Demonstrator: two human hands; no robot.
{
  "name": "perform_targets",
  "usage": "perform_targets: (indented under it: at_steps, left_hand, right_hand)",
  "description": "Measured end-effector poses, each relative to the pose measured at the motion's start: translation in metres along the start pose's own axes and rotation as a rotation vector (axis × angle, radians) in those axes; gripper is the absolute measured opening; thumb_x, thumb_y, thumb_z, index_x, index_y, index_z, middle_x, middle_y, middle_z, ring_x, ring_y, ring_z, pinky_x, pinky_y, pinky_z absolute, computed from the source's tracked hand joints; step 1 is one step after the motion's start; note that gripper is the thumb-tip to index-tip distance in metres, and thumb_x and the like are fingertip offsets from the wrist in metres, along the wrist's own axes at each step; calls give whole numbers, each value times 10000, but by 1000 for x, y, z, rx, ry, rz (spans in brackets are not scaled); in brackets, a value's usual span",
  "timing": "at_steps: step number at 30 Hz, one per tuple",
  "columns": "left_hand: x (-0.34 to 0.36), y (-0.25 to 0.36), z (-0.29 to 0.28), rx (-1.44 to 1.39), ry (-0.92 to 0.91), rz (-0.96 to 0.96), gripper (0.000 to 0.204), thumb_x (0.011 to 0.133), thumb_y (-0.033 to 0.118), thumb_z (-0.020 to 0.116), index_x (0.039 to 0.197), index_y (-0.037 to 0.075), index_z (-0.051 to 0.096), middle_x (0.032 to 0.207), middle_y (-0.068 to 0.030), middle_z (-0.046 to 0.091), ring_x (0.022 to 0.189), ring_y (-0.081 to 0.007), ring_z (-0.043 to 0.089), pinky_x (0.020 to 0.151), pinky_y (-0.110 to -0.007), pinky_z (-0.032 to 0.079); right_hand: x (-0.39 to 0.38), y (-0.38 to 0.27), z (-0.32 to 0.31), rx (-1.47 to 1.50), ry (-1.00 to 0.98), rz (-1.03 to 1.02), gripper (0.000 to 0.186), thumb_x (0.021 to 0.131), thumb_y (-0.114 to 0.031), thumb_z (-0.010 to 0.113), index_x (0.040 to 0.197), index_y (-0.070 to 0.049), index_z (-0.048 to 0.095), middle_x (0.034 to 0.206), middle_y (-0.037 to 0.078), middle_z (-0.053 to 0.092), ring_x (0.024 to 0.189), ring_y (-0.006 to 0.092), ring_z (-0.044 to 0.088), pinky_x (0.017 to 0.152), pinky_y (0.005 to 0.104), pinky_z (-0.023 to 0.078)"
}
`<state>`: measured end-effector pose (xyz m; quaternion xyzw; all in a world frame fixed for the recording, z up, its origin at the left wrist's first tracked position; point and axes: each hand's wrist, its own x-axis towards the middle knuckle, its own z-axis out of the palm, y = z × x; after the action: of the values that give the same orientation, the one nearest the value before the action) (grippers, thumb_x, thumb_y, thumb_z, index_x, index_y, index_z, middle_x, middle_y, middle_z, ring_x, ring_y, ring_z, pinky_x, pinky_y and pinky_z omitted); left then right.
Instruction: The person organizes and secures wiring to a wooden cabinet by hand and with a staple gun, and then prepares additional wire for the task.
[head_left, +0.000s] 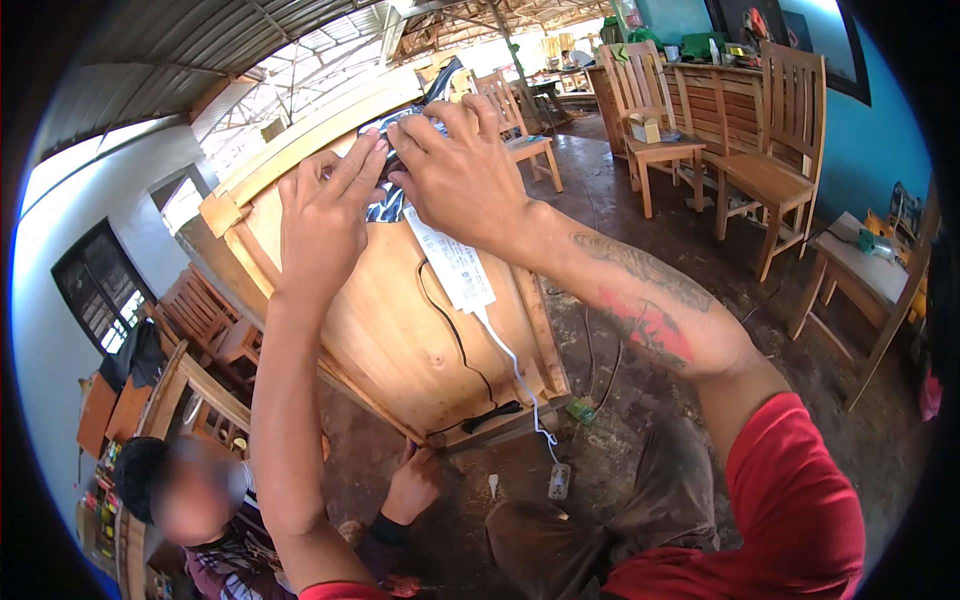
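Observation:
Both my hands are raised to the upper part of a wooden panel (370,300), which looks like the back of a piece of furniture. My left hand (325,215) and my right hand (465,165) have their fingers bent close together, pinching a shiny dark plastic film (388,207). My fingers partly cover the film. Just below my right hand lies a long white box with a printed label (450,262). A white cord (517,370) runs from it to a socket block (560,481) on the floor. A thin black cable (460,345) hangs down the panel.
At lower left a person (200,500) crouches, one hand (412,487) at the panel's lower edge. Wooden chairs (775,165) and a slatted counter (705,100) stand at right. A table with power tools (868,250) is at far right. A small white bottle (493,485) is on the floor.

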<state>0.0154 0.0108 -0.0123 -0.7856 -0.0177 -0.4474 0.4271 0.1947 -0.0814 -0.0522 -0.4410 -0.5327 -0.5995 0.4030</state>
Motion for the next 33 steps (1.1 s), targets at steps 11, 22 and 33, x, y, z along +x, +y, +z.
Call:
perform_targets:
  at_steps: [11,22,33]
  left_hand:
    - [4,-5,-17,84,-146,-15,667,789,337,810,1431,232,664,1512,141,587,1220,-261,549,1001,-423,398]
    - [5,3,-9,138,-169,-89,784,759,445,805,1502,301,600,1552,162,554,1221,-262,558,1043,-463,388]
    - [3,-5,-10,348,-211,37,722,867,521,705,1506,206,584,1520,21,587,1218,-265,520,1074,-508,393]
  right_hand:
    - [2,7,3,16,66,-43,408,800,-286,813,1119,-42,740,1081,46,631,1152,265,556,1088,530,369]
    - [14,11,-4,107,-83,-59,434,747,-369,822,961,-4,725,998,146,651,1063,319,612,963,494,437]
    - [25,4,-12,-64,-144,-120,141,772,-104,713,880,-17,737,958,168,651,1040,331,610,946,513,423]
